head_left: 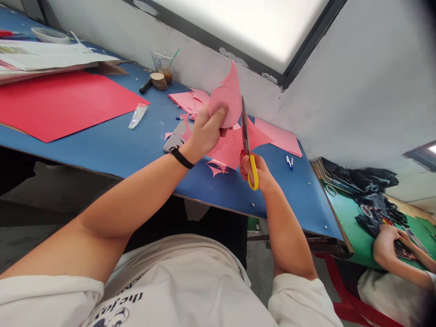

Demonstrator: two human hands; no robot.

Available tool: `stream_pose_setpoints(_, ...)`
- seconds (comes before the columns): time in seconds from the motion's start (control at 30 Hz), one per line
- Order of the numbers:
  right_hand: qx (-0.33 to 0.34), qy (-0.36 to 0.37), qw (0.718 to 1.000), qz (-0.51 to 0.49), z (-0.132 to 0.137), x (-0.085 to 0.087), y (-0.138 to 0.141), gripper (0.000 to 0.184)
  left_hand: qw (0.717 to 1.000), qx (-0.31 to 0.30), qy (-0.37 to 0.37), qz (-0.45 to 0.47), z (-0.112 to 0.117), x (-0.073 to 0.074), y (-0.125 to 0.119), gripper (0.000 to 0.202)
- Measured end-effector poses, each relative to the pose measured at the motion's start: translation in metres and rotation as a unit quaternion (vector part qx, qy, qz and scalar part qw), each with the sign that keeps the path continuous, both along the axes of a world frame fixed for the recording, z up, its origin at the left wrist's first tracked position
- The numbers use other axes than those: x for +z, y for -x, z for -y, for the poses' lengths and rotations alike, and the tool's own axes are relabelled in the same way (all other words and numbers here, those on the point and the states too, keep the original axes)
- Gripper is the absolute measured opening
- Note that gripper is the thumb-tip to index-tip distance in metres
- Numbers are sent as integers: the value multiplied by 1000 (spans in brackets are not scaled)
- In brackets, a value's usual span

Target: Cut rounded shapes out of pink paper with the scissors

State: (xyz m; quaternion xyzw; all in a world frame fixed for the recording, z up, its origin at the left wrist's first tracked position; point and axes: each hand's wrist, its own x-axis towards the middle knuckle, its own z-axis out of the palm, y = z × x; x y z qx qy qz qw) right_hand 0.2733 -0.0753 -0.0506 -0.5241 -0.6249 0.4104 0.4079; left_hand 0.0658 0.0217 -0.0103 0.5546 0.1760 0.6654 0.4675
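Note:
Pinched between the thumb and fingers of my left hand (211, 125) is a piece of pink paper (227, 97). Its lower part is rounded and a pointed strip sticks up at the top. My right hand (254, 169) grips scissors (254, 172) with yellow handles, the blades pointing up along the paper's right edge. Whether the blades touch the paper I cannot tell. Below both hands, pink sheets and offcuts (226, 147) lie on the blue table (150, 156). A phone (173, 141) rests partly under scraps beside my left wrist.
A large red sheet (68, 104) covers the table's left side. Toward the wall stand a plastic cup (162, 63) and a round wooden piece (158, 81). More pink paper (281, 136) and a pen (289, 162) lie right. Another person's hands (388, 243) work at a green table (347, 218).

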Motion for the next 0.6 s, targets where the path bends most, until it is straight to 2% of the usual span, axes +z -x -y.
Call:
stream_pose_setpoints(0.13,23,2,1000,1,0,-2,-4,77,999,16,35,-13,4,4,0,56)
stream_pose_setpoints(0.27,17,-1,1000,9,0,-1,-5,79,999,10,50,-15,6,6,0,54)
stream_pose_setpoints(0.6,9,-15,1000,-5,4,9,2,75,1000,5,20,8,2,-1,-1,54)
